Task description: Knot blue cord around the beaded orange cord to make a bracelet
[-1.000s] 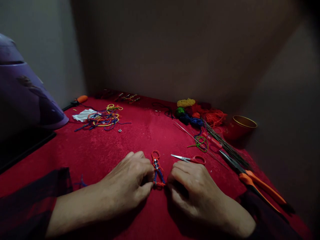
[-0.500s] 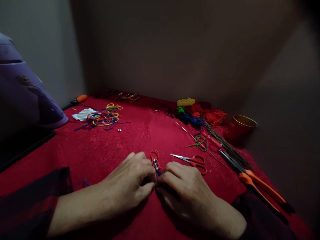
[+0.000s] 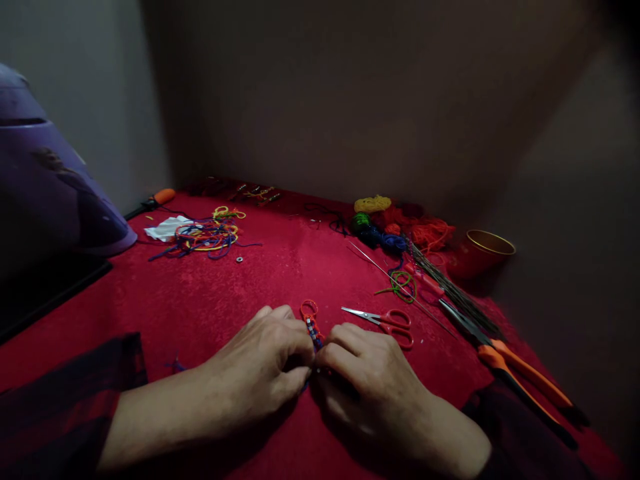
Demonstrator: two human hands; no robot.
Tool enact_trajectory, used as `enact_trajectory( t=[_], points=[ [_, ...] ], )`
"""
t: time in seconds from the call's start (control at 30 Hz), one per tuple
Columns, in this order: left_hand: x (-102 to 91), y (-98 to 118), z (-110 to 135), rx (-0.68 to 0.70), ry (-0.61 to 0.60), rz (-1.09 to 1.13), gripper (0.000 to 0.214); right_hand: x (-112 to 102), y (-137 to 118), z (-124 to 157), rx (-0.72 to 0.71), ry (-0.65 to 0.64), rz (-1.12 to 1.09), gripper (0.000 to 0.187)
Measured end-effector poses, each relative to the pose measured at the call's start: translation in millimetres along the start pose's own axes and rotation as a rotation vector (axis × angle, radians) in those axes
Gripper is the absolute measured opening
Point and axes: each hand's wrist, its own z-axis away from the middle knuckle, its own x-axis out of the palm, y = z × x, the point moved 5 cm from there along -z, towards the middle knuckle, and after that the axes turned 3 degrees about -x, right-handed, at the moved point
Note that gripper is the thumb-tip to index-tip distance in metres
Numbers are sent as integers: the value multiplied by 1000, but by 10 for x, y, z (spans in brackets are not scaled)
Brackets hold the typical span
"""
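Note:
A knotted cord piece (image 3: 311, 321) in orange and blue, with a loop at its far end, lies on the red cloth (image 3: 280, 280) between my hands. My left hand (image 3: 260, 370) is closed, its fingertips pinching the near end of the cord piece. My right hand (image 3: 370, 377) is closed too, pressed against the left one and pinching the same end. The near part of the cord piece is hidden under my fingers.
Small red-handled scissors (image 3: 385, 320) lie right of my hands. Orange-handled pliers (image 3: 510, 367) and thin wires (image 3: 450, 290) lie further right. Yarn bundles (image 3: 395, 223) and a red cup (image 3: 483, 253) stand at the back right, loose coloured cords (image 3: 207, 233) at the back left, a purple object (image 3: 45, 180) far left.
My right hand has moved left until it touches my left hand, covering most of the cord piece that showed between them a second ago.

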Motion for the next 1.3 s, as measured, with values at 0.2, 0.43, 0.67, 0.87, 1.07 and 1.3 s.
enact_trajectory(
  t=[0.2, 0.43, 0.67, 0.87, 1.07, 1.3],
  points=[
    [-62, 16, -3, -38, -32, -39, 18, -5, 1, 7, 10, 3, 5, 7],
    [-131, -10, 52, -149, -115, -189, 13, -73, 7, 29, 52, -104, -45, 6],
    [-191, -3, 134, -112, -89, -140, 6, -291, 113, 93, 181, -214, -126, 14],
    [-61, 14, 113, -68, -142, -136, 5, -213, 107, 90, 154, -266, -59, 7],
    [33, -47, 107, -46, -114, -159, 6, -180, 112, 84, 152, -233, -35, 10],
    [-23, -3, 90, -25, -101, -118, 11, -147, 137, 70, 166, -210, -38, 11]
  ],
)
